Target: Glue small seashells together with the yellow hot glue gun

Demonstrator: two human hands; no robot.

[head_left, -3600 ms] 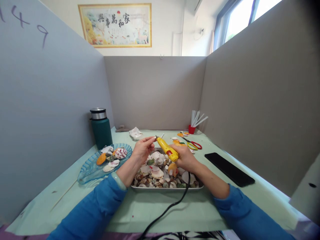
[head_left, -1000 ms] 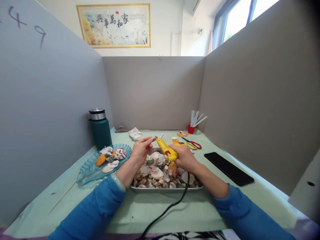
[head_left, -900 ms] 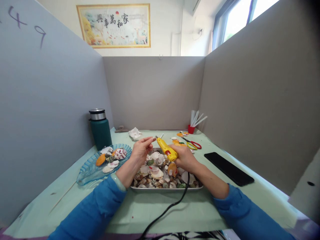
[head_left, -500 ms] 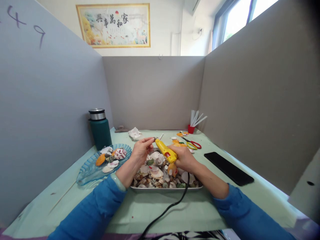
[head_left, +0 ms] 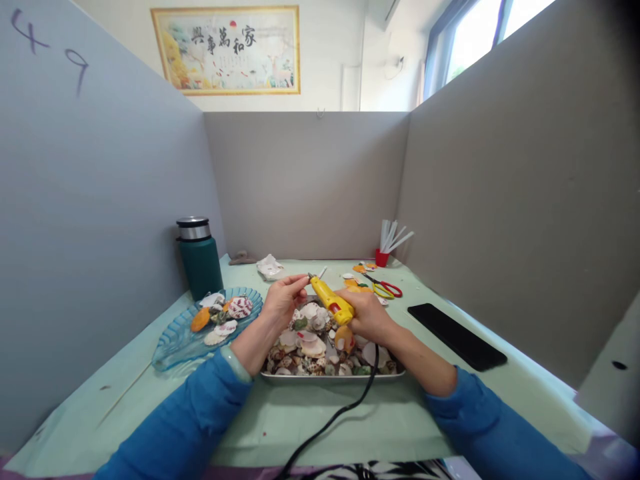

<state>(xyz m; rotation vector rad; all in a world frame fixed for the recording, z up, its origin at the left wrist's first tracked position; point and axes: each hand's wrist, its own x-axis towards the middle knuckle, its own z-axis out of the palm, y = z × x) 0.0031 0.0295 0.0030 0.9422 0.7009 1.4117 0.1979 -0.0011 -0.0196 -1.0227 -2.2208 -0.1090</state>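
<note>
Here we go, L hand up front: thumb and index pinched narrow, their tips right at the nozzle end of the yellow glue gun, other fingers curled in; whatever may sit in that pinch is too small to tell. And the R hand, what a grip, fingers closed round the gun's handle, nozzle aimed at approx 10 o'clock. The gun hangs over the 12 o'clock part of the metal tray, its black cord running down twd 7 o'clock. Now the containers, w/ the tray as clock centre! Tray itself is heaped w/ shells: white fans, spotted spirals, a few green and orange ones. Over at 9 to 10 o'clock, the blue scalloped plate carries a small batch, incl. an orange shell and a red-and-white striped one. At 10 o'clock, the green bottle stands upright, silver-and-black lid on. Out at 1 o'clock, the red cup has white sticks fanning out the top. Scissors w/ red and yellow handles lie nearer, btwn 1 and 2, loose shells just beside. Black slab lies flat at 3 o'clock; crumpled white piece at 11.
</note>
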